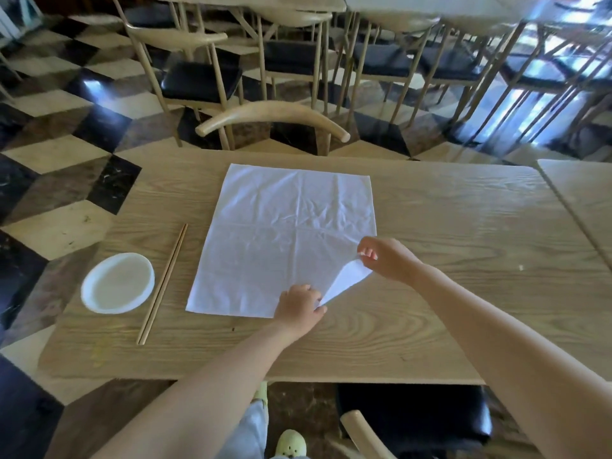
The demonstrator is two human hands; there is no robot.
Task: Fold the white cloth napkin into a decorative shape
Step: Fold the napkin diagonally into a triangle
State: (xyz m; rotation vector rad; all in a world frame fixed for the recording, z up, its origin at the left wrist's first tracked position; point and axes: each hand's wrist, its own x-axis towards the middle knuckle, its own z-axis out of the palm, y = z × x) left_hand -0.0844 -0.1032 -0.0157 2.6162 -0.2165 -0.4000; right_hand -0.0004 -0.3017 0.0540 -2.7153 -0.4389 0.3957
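Note:
A white cloth napkin (284,233) lies spread almost flat on the wooden table (447,233), creased across its middle. Its near right corner is lifted and folded inward as a small triangular flap. My right hand (387,260) pinches the tip of that flap between thumb and fingers. My left hand (299,306) presses on the napkin's near edge at the base of the flap, fingers curled on the cloth.
A white plate (118,283) sits at the left of the table, with a pair of wooden chopsticks (162,284) between it and the napkin. A chair back (271,117) stands at the far edge, another table (586,197) at the right, more chairs behind.

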